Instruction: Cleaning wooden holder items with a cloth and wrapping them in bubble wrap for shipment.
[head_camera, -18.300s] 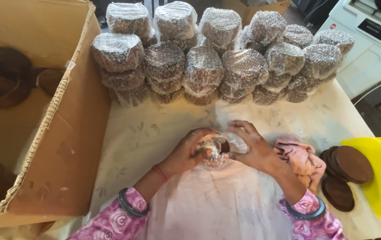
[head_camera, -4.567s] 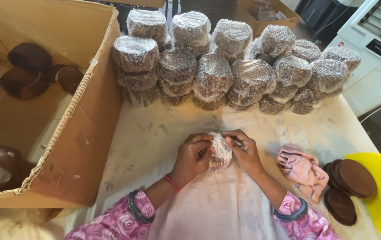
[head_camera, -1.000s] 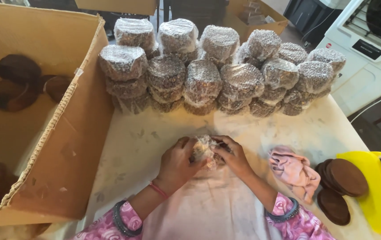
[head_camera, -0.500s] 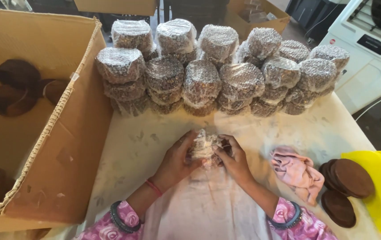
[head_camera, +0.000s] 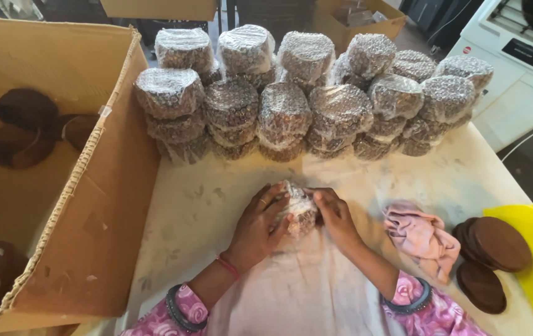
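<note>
My left hand [head_camera: 259,225] and right hand [head_camera: 335,214] clamp one bubble-wrapped brown round bundle [head_camera: 299,210] between them; three bare brown discs [head_camera: 489,252] lie at three o'clock.

Beyond the gripped clear-wrapped dark bundle [head_camera: 297,208] stand silvery bubble-wrapped stacks [head_camera: 307,93]. Right of the grip lie a pink cloth [head_camera: 421,233] and dark brown discs [head_camera: 490,255]; the sleeves [head_camera: 176,311] are pink floral.
</note>
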